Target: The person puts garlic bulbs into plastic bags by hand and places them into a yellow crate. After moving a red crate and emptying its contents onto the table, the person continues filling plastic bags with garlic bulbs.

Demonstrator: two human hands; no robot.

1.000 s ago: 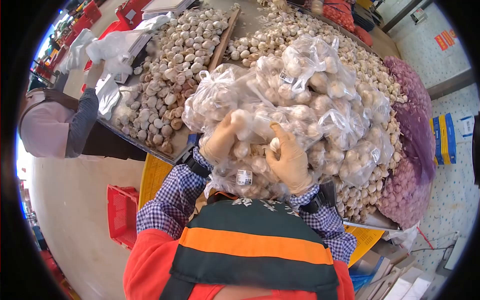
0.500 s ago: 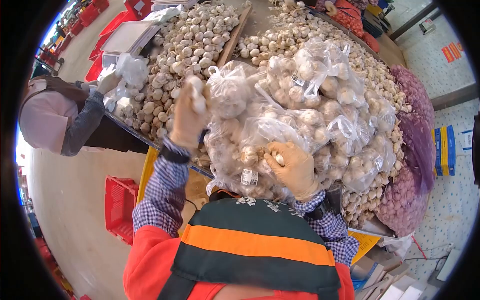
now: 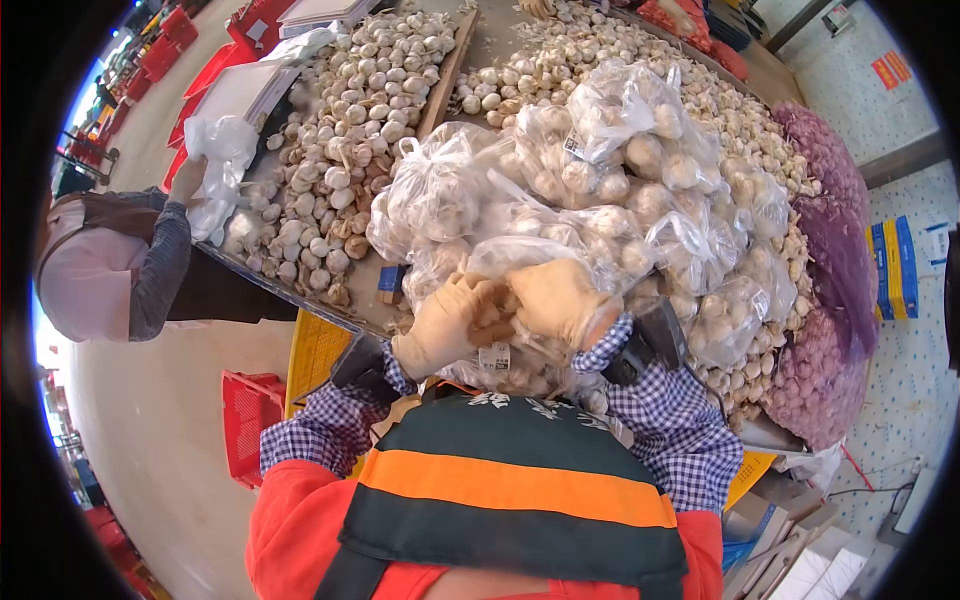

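My left hand [image 3: 445, 322] and my right hand [image 3: 560, 303], both in pale gloves, meet close in front of my apron. The fingers of each are curled in, and what they hold is hidden. Right beneath them lies a clear plastic bag of garlic with a printed label [image 3: 494, 357]. Just beyond, a knotted bag of garlic [image 3: 432, 197] stands upright. More filled garlic bags [image 3: 640, 150] are heaped to the right. A small blue box-like item [image 3: 391, 283] rests on the table left of my hands.
Loose garlic bulbs [image 3: 385, 80] cover the table's left, behind a wooden divider [image 3: 448, 75]. At left a co-worker [image 3: 100, 255] handles a plastic bag [image 3: 218, 150]. Purple net sacks [image 3: 830, 220] line the right edge. A red basket [image 3: 255, 425] stands on the floor.
My left hand, raised at the left with a garlic bulb, has come down and right to meet my right hand. My right hand has shifted slightly left. The co-worker's hand has moved left.
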